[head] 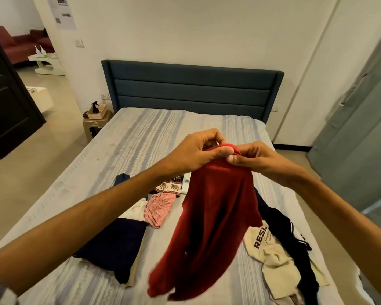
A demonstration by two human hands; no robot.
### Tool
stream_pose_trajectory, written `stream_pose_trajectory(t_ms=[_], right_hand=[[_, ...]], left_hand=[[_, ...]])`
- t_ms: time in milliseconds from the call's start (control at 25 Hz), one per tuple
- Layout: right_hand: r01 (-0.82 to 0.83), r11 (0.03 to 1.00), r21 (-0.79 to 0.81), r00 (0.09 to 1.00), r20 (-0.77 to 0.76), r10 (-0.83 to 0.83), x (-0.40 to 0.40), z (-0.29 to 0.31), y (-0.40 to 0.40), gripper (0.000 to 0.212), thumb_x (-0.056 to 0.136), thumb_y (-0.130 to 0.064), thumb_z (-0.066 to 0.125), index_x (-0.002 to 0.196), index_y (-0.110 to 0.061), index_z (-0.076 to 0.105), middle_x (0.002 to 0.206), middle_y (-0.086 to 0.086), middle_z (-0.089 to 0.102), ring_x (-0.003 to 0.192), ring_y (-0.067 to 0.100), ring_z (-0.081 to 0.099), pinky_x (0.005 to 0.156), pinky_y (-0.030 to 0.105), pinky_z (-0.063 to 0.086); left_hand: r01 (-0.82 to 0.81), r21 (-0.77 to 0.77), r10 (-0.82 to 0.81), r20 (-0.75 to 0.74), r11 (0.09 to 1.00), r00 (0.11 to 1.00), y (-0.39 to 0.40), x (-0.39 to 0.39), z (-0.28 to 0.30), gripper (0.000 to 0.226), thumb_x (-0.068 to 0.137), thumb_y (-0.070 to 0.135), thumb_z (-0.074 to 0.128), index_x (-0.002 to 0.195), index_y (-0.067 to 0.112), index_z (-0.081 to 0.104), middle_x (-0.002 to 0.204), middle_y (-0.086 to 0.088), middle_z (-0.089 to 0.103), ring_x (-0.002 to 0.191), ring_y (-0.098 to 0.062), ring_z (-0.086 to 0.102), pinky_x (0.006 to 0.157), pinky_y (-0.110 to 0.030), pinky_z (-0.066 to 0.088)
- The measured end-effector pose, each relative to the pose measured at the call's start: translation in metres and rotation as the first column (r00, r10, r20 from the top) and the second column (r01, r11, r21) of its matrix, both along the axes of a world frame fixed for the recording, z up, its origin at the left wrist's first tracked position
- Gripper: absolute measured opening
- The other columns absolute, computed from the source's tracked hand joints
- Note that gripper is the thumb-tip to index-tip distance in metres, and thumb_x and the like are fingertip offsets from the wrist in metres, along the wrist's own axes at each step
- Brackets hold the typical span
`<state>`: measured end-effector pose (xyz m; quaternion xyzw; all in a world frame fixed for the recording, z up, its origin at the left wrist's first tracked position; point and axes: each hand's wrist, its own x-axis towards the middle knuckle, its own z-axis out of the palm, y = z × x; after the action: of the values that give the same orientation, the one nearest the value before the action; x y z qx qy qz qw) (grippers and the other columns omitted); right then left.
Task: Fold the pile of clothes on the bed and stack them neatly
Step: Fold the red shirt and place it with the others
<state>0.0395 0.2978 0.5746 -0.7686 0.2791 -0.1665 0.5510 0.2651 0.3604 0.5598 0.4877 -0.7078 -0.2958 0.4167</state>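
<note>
Striped bed (141, 137), red garment (209, 219) held up — hem blurred

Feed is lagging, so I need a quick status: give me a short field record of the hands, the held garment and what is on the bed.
left hand: pinches the top edge of the red garment
right hand: pinches the same edge, beside the left
red garment: hangs unfolded above the bed
folded items: dark navy piece, pink piece, patterned piece, on the left
unfolded pile: cream printed shirt and dark garment, on the right
bed: striped sheet

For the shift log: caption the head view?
Both hands, left and right, hold a red garment above the bed.
</note>
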Motion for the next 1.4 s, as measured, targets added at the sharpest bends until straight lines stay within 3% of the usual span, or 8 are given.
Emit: stream_pose_trajectory(t_ms=[200, 360, 640, 720, 880, 1080, 1240, 1400], right_hand=[[-0.005, 0.976, -0.219, 1.000, 0.028, 0.012, 0.009, 0.021, 0.005, 0.026, 0.098, -0.032, 0.060, 0.091, -0.009, 0.069, 0.082, 0.000, 0.066, 0.086, 0.017, 0.065, 0.088, 0.030, 0.053], [0.036, 0.969, -0.245, 0.996, 0.091, -0.013, -0.002, 0.037, 0.003, 0.032, 0.100, -0.027, 0.065, 0.080, -0.002, 0.060, 0.076, 0.005, 0.056, 0.079, 0.014, 0.059, 0.077, 0.021, 0.050], [0.338, 0.879, -0.338, 0.939, 0.065, -0.337, -0.059, 0.053, -0.021, 0.025, 0.097, -0.044, 0.056, 0.100, -0.023, 0.069, 0.094, -0.006, 0.071, 0.098, 0.019, 0.068, 0.088, 0.038, 0.054], [0.408, 0.860, -0.306, 0.909, 0.052, -0.413, -0.078, 0.043, -0.032, 0.023, 0.097, -0.045, 0.058, 0.103, -0.027, 0.071, 0.097, -0.010, 0.074, 0.102, 0.021, 0.068, 0.088, 0.037, 0.053], [0.381, 0.873, -0.303, 0.908, -0.057, -0.416, -0.111, 0.019, -0.046, 0.022, 0.096, -0.036, 0.065, 0.102, -0.017, 0.075, 0.091, -0.001, 0.075, 0.091, 0.020, 0.069, 0.076, 0.027, 0.052], [0.456, 0.873, -0.173, 0.890, 0.082, -0.449, -0.138, 0.002, -0.060, 0.029, 0.102, -0.024, 0.061, 0.077, -0.011, 0.058, 0.070, 0.002, 0.051, 0.070, 0.010, 0.052, 0.068, 0.021, 0.043], [0.543, 0.840, 0.018, 0.810, 0.252, -0.529, -0.142, 0.002, -0.069, 0.036, 0.102, -0.018, 0.061, 0.066, -0.020, 0.056, 0.062, -0.005, 0.044, 0.060, 0.006, 0.046, 0.056, 0.015, 0.040], [0.602, 0.799, -0.017, 0.774, 0.259, -0.578, -0.142, 0.011, -0.084, 0.034, 0.101, -0.024, 0.064, 0.068, -0.022, 0.058, 0.055, -0.012, 0.050, 0.049, 0.002, 0.045, 0.045, 0.013, 0.034]], left_hand=[[0.180, 0.244, -0.141, -0.170, 0.953, 0.975, 0.017, 0.004, -0.029, 0.041, 0.086, 0.016, 0.085, 0.122, 0.016, 0.066, 0.110, 0.000, 0.076, 0.101, -0.018, 0.074, 0.085, -0.035, 0.061], [0.184, 0.326, -0.229, 0.104, 0.927, 0.968, 0.021, -0.006, -0.085, 0.017, 0.092, 0.038, 0.078, 0.104, 0.028, 0.073, 0.102, 0.012, 0.075, 0.094, -0.012, 0.072, 0.083, -0.034, 0.058], [-0.060, 0.259, -0.029, 0.327, 0.964, 0.945, 0.021, 0.002, -0.159, 0.053, 0.080, 0.072, 0.070, 0.120, 0.036, 0.068, 0.144, 0.015, 0.048, 0.130, -0.015, 0.041, 0.108, -0.048, 0.035], [-0.194, 0.230, 0.142, 0.224, 0.954, 0.964, 0.014, 0.014, -0.155, 0.045, 0.079, 0.065, 0.074, 0.112, 0.034, 0.071, 0.135, 0.011, 0.057, 0.121, -0.018, 0.050, 0.102, -0.047, 0.044], [-0.115, 0.407, 0.192, -0.155, 0.906, 0.969, -0.003, 0.030, -0.121, 0.030, 0.092, 0.036, 0.079, 0.114, 0.020, 0.067, 0.105, 0.003, 0.076, 0.100, -0.015, 0.073, 0.092, -0.036, 0.060], [-0.117, 0.336, 0.144, -0.056, 0.935, 0.988, -0.016, 0.043, -0.074, 0.039, 0.086, 0.055, 0.074, 0.111, 0.026, 0.079, 0.101, 0.008, 0.079, 0.096, -0.008, 0.075, 0.091, -0.031, 0.059], [-0.061, 0.235, 0.083, -0.087, 0.970, 0.993, -0.025, 0.049, -0.032, 0.046, 0.096, 0.050, 0.063, 0.112, 0.007, 0.067, 0.106, -0.015, 0.069, 0.094, -0.019, 0.070, 0.087, -0.029, 0.056], [-0.035, 0.233, 0.049, -0.054, 0.972, 0.997, -0.043, 0.051, 0.010, 0.033, 0.094, 0.044, 0.068, 0.106, 0.014, 0.071, 0.098, 0.004, 0.076, 0.090, -0.012, 0.074, 0.083, -0.023, 0.059]])
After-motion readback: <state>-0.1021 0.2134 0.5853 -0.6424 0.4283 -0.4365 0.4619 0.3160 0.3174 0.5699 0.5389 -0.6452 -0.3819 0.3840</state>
